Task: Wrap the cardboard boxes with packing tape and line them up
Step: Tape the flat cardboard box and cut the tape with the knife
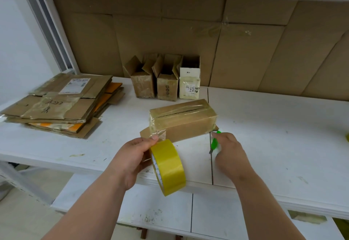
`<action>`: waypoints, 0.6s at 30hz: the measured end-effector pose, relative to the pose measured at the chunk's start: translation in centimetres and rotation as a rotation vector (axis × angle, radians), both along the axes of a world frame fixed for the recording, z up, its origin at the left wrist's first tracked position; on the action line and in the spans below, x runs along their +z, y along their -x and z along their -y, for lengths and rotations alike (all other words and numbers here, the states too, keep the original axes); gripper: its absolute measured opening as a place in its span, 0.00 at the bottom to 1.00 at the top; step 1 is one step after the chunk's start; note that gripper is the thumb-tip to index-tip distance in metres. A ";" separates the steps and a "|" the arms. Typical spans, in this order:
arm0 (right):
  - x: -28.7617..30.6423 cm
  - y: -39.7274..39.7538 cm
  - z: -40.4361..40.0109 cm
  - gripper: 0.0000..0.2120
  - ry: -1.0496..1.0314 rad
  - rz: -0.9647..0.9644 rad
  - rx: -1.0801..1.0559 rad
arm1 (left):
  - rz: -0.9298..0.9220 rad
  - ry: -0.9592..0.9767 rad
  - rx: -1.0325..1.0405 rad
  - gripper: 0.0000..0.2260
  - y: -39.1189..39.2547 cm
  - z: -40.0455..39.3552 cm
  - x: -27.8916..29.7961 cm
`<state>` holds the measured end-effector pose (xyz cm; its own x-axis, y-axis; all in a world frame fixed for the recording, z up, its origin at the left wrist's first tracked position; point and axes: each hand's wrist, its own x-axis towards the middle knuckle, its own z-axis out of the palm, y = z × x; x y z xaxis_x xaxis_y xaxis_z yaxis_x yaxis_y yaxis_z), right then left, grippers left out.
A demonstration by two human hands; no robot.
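Cardboard box: the box in hand (pixel 184 120) lies on its long side just beyond both hands, between them, on the white tabletop (pixel 273 136); glossy tape already covers its top seam and left end, so by my reading the wrap is well along.
Loose flap: a brown flap sticks out at the box's lower left corner, just beyond the left hand's fingertips; it looks not yet taped down.
Tape strip: a short clear strip (pixel 157 133) runs from the box's left end down to the roll, kept stretched so it can be cut or laid on without sticking to itself.
Tape roll: the yellow packing tape (pixel 168 166) stands on edge at the near rim of the tabletop, turned so the strip feeds straight toward the box.
Left hand: the left hand (pixel 132 162) is curled round the roll, thumb on top by the strip, holding it taut.
Right hand: the right hand (pixel 229 153) grips a green-handled cutter (pixel 214 142), blade end pointing back at the person; it sits just off the box's near right corner, likely ready to sever the strip.
Lined-up boxes: three small boxes (pixel 166 86) stand upright side by side well beyond the hands, against the cardboard backing (pixel 245 51), their top flaps open; the row is probably where this box goes next.
Flat stock: a pile of flattened cartons (pixel 60 105) lies far to the left of the left hand, out of the working space.
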<state>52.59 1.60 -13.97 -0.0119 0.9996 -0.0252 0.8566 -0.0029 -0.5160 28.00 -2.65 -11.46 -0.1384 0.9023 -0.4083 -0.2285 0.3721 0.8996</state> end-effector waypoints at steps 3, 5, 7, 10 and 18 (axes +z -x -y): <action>-0.8 -0.2 -0.8 0.33 0.030 0.328 0.040 | 0.014 -0.002 0.027 0.09 -0.3 0.1 0.0; -0.8 -0.2 -1.1 0.29 -0.028 0.389 0.011 | 0.025 -0.004 0.035 0.09 -0.5 0.3 0.0; -0.9 -0.3 -1.4 0.24 -0.065 0.402 -0.007 | 0.040 -0.003 0.043 0.11 -0.6 0.4 0.1; -1.3 -0.3 -1.7 0.18 -0.063 0.399 0.009 | 0.070 -0.006 0.046 0.15 -0.8 0.5 0.1; 0.9 1.0 -0.3 0.09 -0.078 0.057 0.106 | 0.167 -0.022 0.048 0.14 -1.0 1.2 0.0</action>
